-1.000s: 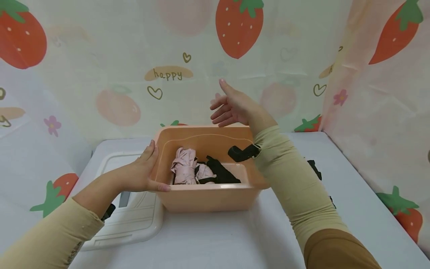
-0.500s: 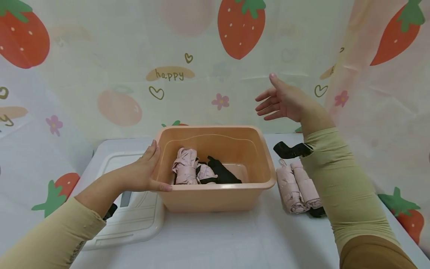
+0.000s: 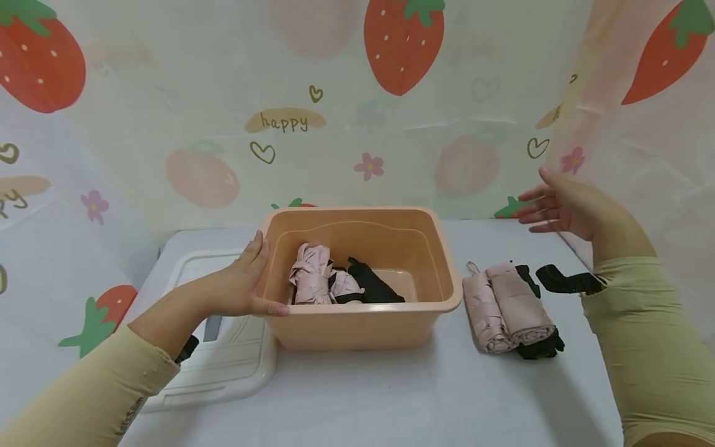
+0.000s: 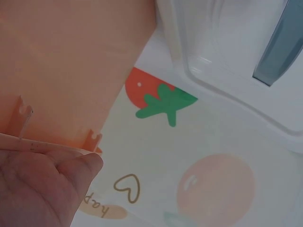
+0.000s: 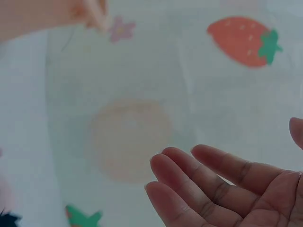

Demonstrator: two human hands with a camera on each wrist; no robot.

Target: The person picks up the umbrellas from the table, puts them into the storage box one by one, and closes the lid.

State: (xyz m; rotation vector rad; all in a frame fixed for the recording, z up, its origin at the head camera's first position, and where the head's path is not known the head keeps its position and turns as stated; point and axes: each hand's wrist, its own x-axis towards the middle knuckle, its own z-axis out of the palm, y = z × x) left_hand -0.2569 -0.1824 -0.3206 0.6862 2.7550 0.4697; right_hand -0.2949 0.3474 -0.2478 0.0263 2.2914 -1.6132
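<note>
My left hand rests against the left side of a peach plastic bin. Its fingers lie straight along the rim, and the thumb reaches over the front corner. In the left wrist view, that hand touches the bin's rim. A rolled pink garment and a black cloth item lie inside the bin, with a pink-and-black bundle between them. Off to the right, my right hand hangs in the air above the table, holding nothing. Its fingers are spread and relaxed in the right wrist view.
A white lid with a grey latch lies left of the bin, partly under my left forearm. Right of the bin lie two pink rolls and black cloth. A strawberry-printed curtain stands behind the table.
My right hand has moved from above the bin far to the right and lower, uncovering the pink rolls. My left hand and the bin's contents stay in place.
</note>
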